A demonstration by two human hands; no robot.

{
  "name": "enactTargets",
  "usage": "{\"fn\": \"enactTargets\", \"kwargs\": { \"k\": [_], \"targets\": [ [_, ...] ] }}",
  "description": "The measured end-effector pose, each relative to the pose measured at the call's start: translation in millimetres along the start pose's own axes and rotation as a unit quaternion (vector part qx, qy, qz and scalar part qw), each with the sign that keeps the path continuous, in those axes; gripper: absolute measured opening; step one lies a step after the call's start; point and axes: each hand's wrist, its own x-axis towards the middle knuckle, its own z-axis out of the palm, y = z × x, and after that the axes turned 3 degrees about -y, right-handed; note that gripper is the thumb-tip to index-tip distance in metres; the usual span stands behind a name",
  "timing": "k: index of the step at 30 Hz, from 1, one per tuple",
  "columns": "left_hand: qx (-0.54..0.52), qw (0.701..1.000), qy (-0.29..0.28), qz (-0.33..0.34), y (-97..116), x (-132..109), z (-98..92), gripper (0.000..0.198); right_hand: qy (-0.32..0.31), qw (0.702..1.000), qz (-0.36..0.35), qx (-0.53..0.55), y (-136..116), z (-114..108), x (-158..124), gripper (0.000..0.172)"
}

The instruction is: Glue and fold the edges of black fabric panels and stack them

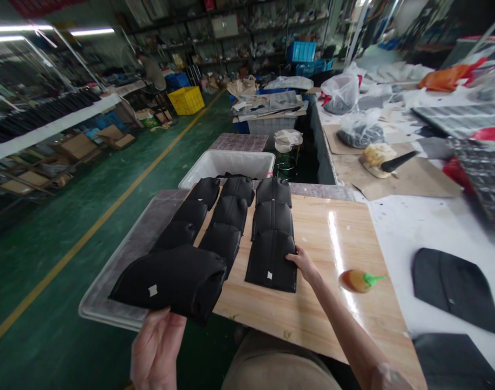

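Note:
My left hand [158, 346] is closed on the lower edge of a folded black leather-like piece [170, 276] with a small white sticker, raised at the near left of the board. My right hand [302, 262] pinches the right edge of another black leather-like piece [269, 265], which lies flat and also bears a white sticker. That piece is the nearest in a column of overlapping black pieces [273, 216]. To its left run two more such columns, one in the middle [230, 211] and one farther left [190, 214], partly hidden by the raised piece.
Under the pieces is a wooden board [320, 233]. A brown bottle with a green nozzle [359, 280] lies on its right side. Flat black pieces [454, 287] rest on the white table at right, near a dark-handled brush [399, 161]. A white bin [231, 161] stands beyond the board.

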Motion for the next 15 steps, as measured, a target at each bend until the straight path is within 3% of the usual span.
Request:
{"fn": "enactTargets", "kwargs": {
  "k": [7, 11, 15],
  "targets": [
    [-0.090, 0.994, 0.008, -0.054, 7, -4, 11.5, 0.042, 0.023, 0.999, -0.004, -0.030, 0, 3, 0, 0.038],
    [-0.108, 0.992, -0.007, -0.068, 7, -1, 7.8, 0.051, 0.052, 0.996, -0.016, -0.068, 3, 4, 2, 0.036],
    [-0.084, 0.995, -0.037, -0.041, 3, 2, 0.6, 0.051, 0.112, 0.983, -0.038, -0.139, 11, 6, 5, 0.036]
  ]
}}
